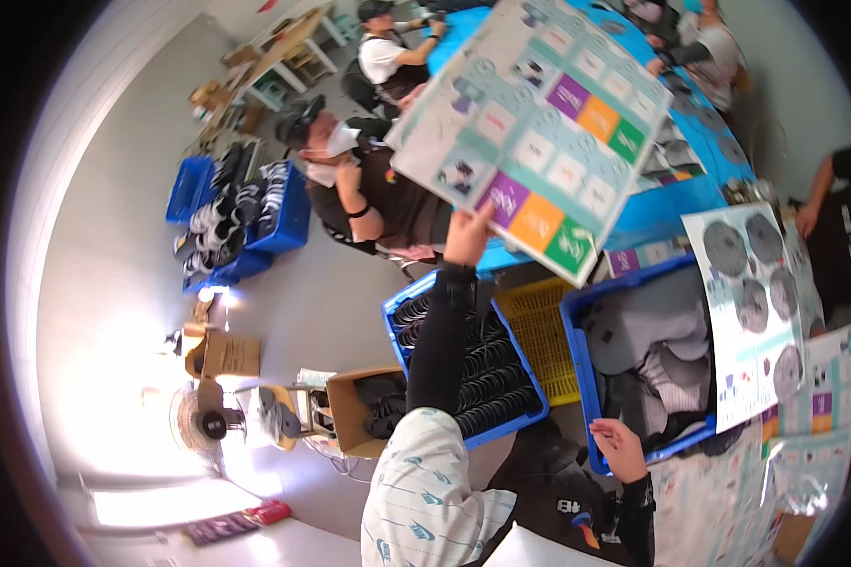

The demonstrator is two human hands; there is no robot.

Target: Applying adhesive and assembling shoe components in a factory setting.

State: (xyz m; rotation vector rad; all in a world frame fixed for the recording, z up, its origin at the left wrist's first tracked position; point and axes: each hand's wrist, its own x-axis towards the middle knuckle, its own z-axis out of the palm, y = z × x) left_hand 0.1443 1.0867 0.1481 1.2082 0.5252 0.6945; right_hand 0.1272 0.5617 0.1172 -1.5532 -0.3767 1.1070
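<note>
My left hand (pixel 468 234) reaches far forward, its fingers closed on the lower edge of a large printed sheet (pixel 563 170). The sheet is white and pale teal with purple, orange and green blocks. It is held up, tilted, above the blue-covered table (pixel 652 198), and a second edge shows along its left side. Lower right, my right hand (pixel 619 449) is empty, fingers apart, beside the near rim of a blue bin (pixel 591 416). Grey fabric pieces (pixel 648 317) lie in that bin. A white sheet with round grey pieces (pixel 752 302) stands at the bin's right side.
A blue crate of dark curved pieces (pixel 496 378) and a yellow crate (pixel 544 335) sit left of the bin. Nearby are an open cardboard box (pixel 359 406) and a fan (pixel 203 420). A masked person (pixel 350 175) sits ahead; other people are around the table. More printed sheets (pixel 823 406) lie right.
</note>
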